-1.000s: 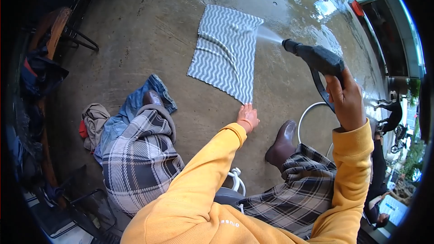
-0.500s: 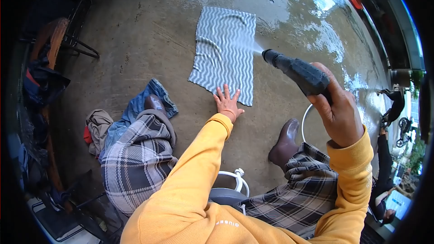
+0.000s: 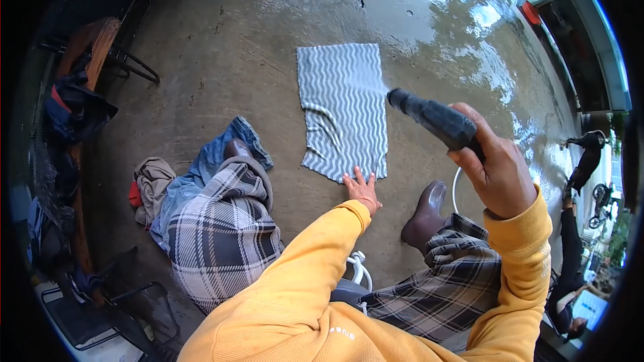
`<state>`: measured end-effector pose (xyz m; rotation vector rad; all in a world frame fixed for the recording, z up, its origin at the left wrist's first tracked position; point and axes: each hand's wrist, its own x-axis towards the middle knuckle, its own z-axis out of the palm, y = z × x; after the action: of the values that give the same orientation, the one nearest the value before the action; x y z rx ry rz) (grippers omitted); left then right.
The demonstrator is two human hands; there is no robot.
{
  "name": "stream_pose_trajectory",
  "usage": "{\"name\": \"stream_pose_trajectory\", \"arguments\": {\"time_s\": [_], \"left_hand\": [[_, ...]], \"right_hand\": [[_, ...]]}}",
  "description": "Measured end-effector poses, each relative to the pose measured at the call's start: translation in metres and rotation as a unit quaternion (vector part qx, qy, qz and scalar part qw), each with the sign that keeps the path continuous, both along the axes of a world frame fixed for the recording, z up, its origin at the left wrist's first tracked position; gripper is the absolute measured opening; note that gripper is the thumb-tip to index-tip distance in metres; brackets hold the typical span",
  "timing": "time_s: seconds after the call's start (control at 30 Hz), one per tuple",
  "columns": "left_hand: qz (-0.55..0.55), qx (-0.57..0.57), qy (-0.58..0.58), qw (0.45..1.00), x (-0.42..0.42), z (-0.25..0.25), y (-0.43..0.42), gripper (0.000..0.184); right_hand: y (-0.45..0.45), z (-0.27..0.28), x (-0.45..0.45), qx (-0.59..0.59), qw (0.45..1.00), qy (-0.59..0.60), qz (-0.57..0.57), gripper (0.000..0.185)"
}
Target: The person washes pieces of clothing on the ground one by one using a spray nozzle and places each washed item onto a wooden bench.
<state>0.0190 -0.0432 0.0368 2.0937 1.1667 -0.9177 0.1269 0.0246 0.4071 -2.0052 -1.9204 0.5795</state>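
Observation:
A striped cloth [image 3: 345,104] with wavy blue-grey and white lines lies spread on the wet concrete floor, creased at its lower left. My left hand [image 3: 362,192] presses on its near edge with the fingers spread. My right hand [image 3: 500,167] is wrapped round a black spray nozzle [image 3: 436,118], held above the floor to the right of the cloth. A fine fan of water leaves the nozzle tip and strikes the cloth's upper right part. The nozzle's grip is partly hidden by my fingers.
Blue jeans [image 3: 248,137] and a beige cloth [image 3: 154,184] lie beside my left boot. My right boot [image 3: 427,211] stands near a white hose [image 3: 456,184]. A wooden bench [image 3: 100,53] and chairs line the left; a person [image 3: 570,248] is at far right.
The cloth now lies flatter along its top, and its near edge sits lower in view. My left hand has shifted right and nearer along that edge. Water still sprays from the nozzle.

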Motion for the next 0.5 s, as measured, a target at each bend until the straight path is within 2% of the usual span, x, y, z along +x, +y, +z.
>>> {"name": "stream_pose_trajectory", "arguments": {"time_s": [0.07,0.13,0.23,0.47,0.5], "left_hand": [[0.0,-0.006,-0.001,1.0,0.0,0.0,0.001,0.1],[0.001,-0.006,-0.004,1.0,0.001,0.0,0.002,0.1],[0.003,-0.01,-0.001,1.0,0.002,0.003,0.003,0.099],[-0.006,-0.011,-0.001,1.0,0.004,0.011,0.004,0.099],[-0.006,-0.013,0.0,1.0,0.004,0.013,0.005,0.099]], "right_hand": [[-0.004,0.006,-0.003,-0.13,0.99,-0.037,0.041,0.045],[-0.006,0.001,-0.008,-0.15,0.986,-0.046,0.053,0.044],[-0.004,-0.004,-0.015,-0.124,0.991,-0.008,0.051,0.045],[0.012,0.0,-0.019,-0.056,0.995,-0.018,0.079,0.049],[0.013,0.0,-0.021,-0.018,0.997,-0.008,0.078,0.05]]}}
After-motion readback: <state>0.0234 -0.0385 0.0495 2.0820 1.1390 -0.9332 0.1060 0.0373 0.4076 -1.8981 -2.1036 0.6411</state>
